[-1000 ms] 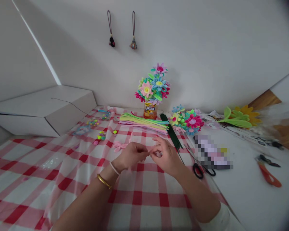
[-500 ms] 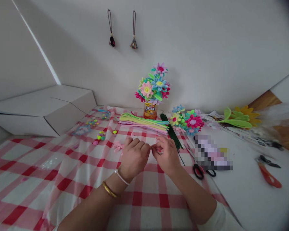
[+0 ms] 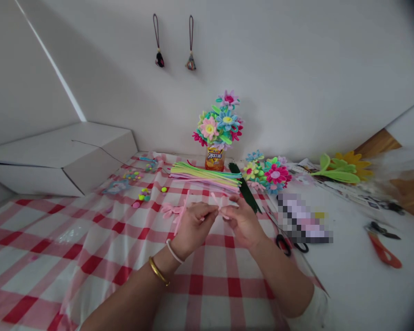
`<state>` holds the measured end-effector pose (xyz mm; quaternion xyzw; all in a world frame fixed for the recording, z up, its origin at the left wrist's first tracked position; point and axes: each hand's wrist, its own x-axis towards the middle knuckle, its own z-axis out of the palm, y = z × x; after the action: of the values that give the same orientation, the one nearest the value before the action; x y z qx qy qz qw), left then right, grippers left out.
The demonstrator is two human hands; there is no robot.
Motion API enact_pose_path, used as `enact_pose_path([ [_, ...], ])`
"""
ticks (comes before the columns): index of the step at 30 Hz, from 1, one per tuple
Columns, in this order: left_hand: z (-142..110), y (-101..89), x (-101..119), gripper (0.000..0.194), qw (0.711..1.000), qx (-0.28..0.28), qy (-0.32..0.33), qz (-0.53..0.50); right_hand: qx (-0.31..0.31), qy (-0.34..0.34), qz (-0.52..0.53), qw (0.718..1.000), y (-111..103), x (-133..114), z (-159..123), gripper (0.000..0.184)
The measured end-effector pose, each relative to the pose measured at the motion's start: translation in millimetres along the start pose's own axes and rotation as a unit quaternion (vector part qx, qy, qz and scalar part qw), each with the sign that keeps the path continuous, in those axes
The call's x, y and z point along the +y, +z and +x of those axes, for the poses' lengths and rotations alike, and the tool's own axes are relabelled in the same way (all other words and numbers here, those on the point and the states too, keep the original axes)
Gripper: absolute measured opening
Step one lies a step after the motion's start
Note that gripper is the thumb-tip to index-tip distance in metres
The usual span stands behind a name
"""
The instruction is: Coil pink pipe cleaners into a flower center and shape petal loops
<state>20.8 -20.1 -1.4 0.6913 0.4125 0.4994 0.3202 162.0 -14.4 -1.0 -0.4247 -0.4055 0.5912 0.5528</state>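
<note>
My left hand (image 3: 196,226) is closed in a pinch over the checked cloth, its fingertips nearly touching those of my right hand (image 3: 244,224). Between them is a light pink pipe cleaner (image 3: 214,198), one end poking up above the fingers; most of it is hidden. My right thumb and forefinger press together on it too. Just left of my left hand lies a pink petal piece (image 3: 170,210) of bent pipe cleaner. Behind both hands rests a bundle of pastel pipe cleaners (image 3: 203,174), with dark green stems (image 3: 249,195) to its right.
Black-handled scissors (image 3: 283,244) and orange-handled pliers (image 3: 382,248) lie to the right. A bottle (image 3: 214,159) of fuzzy flowers (image 3: 227,120) stands at the back, more flowers (image 3: 276,174) beside it. Coloured pompoms (image 3: 144,195) and a white box (image 3: 62,156) are at left.
My hands have turned at the wrists, and the fingers of my right hand have opened out somewhat. The pink pipe cleaner now shows above the fingertips and beside my left hand.
</note>
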Motion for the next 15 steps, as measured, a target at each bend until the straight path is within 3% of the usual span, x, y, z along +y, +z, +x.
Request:
enact_pose_path([
  [2,0,-0.3,-2,0.015,1.0,0.012,-0.002,-0.029,-0.028,0.051,0.081,0.995,1,3,1,0.037],
  [4,1,0.0,-4,0.014,0.997,0.025,-0.034,-0.068,-0.031,0.055,0.105,0.992,1,5,2,0.037],
  [9,3,1.7,-5,0.017,0.979,0.053,-0.135,-0.141,-0.001,-0.024,0.009,1.0,0,0,1,0.043],
  [15,8,-3.8,0,0.009,0.965,0.042,-0.148,-0.212,0.03,-0.016,-0.056,0.998,-3,-5,-2,0.042],
])
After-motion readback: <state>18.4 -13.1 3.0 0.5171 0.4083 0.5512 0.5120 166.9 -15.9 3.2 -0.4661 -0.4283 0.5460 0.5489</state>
